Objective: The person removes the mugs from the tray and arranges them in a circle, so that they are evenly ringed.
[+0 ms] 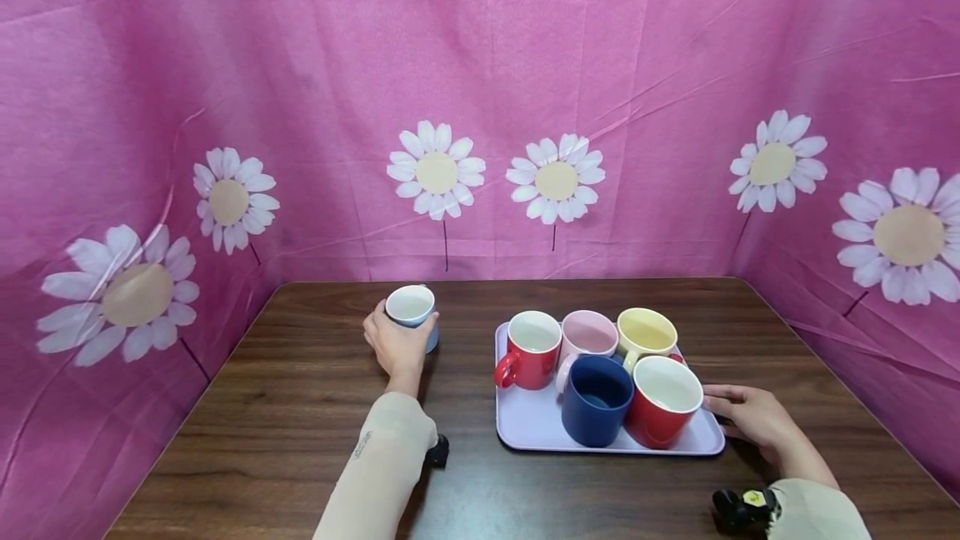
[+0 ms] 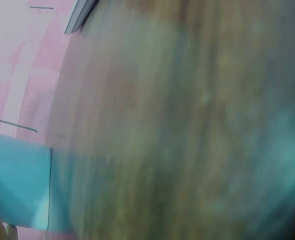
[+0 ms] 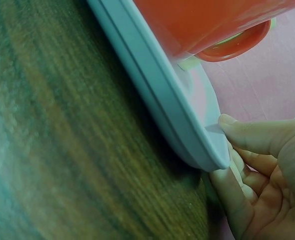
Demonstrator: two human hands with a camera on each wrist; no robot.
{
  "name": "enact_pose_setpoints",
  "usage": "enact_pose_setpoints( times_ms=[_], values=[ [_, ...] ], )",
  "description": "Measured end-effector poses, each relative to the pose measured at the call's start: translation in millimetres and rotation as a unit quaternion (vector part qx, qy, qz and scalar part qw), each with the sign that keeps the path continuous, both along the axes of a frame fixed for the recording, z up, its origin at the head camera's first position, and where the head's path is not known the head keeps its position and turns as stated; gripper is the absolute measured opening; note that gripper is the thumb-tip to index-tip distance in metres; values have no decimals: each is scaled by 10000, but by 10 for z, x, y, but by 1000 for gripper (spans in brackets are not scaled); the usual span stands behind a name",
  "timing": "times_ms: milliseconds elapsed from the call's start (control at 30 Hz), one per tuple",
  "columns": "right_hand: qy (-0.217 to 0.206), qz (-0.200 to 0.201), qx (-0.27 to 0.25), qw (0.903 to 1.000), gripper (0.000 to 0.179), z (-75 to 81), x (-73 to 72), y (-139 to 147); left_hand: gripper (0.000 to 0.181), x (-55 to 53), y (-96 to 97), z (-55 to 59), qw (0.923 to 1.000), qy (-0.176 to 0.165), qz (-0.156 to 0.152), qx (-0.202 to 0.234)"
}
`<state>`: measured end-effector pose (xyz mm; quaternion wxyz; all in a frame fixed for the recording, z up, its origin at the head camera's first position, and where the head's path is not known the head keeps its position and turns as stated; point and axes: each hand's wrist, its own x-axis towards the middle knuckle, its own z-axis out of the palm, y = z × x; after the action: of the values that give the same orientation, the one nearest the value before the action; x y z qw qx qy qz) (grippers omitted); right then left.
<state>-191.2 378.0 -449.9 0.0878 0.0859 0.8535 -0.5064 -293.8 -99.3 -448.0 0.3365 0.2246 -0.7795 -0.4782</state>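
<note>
In the head view my left hand (image 1: 397,342) holds a light blue mug (image 1: 432,337) with a white inside, fingers round its upper part, at the back left of the table. The left wrist view catches part of this mug (image 2: 17,180), a fingertip at its lower edge. My right hand (image 1: 757,421) pinches the right edge of a pale lilac tray (image 1: 528,423). In the right wrist view the thumb (image 3: 257,136) is on the tray rim (image 3: 207,150), with fingers beneath. Closest to that hand on the tray stands a red mug (image 1: 656,415), its handle towards the back.
Also on the tray stand a navy mug (image 1: 592,411), another red mug (image 1: 536,361), a pink mug (image 1: 588,332) and a yellow mug (image 1: 648,332). Pink cloth (image 1: 487,65) with daisies borders the wooden table (image 1: 262,407) at the back and sides.
</note>
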Motion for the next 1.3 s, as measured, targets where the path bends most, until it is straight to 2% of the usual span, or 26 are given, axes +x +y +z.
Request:
enact_pose_setpoints(
  times_ms=[300,467,833,1033,1300],
  values=[
    [55,39,42,10000,47,-4,5,2,108,78,76,24,9972,367,186,622],
    [68,53,83,9999,47,7,1,-7,109,160,62,45,9964,439,195,696],
    [48,-2,-20,10000,53,6,29,-5,105,430,72,178,9951,581,-56,804],
    [17,-3,-7,10000,54,12,27,-6,105,574,155,191,9939,863,-242,635],
    [24,9,15,10000,56,8,16,-3,102,757,346,177,9896,1167,-702,452]
  ],
)
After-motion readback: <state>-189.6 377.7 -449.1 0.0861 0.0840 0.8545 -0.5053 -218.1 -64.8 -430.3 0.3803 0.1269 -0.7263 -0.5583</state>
